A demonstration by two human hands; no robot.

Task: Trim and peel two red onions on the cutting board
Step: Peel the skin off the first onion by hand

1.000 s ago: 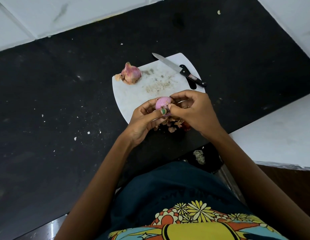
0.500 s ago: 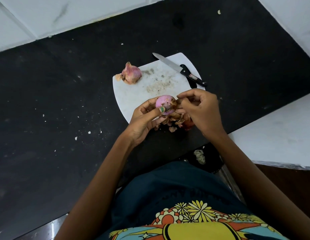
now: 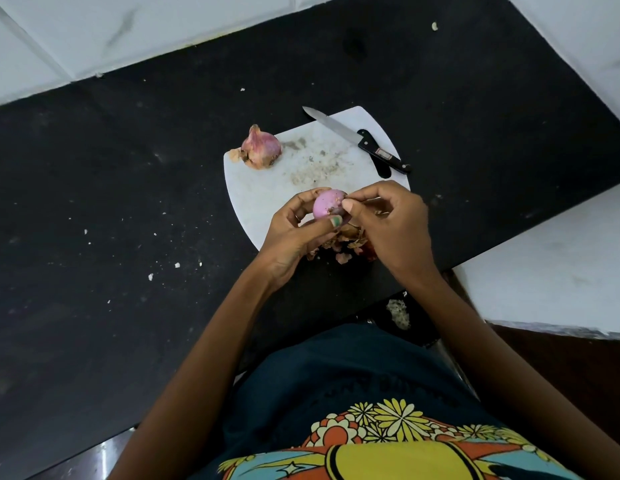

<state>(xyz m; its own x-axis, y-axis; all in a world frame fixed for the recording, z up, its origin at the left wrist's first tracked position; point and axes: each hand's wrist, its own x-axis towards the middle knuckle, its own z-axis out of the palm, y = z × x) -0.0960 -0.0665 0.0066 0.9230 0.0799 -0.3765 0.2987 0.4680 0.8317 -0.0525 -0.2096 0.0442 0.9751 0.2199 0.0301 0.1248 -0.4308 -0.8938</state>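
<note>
Head view: peeled red onion [image 3: 327, 202] cupped in the curled fingers of the left hand [image 3: 294, 233] above the near edge of the white cutting board [image 3: 263, 192], right hand [image 3: 391, 223] pinching at its skin with thumb and forefinger. Underneath, a heap of onion skins [image 3: 346, 242]. At the board's far left corner an unpeeled red onion [image 3: 260, 147]; along the far right edge a black-handled knife [image 3: 357, 138], all on a black countertop [image 3: 111, 202].

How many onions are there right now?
2. A peeled onion held in the left hand, right hand pinching its skin; an unpeeled onion on the cutting board's far corner. None seem hidden.
</note>
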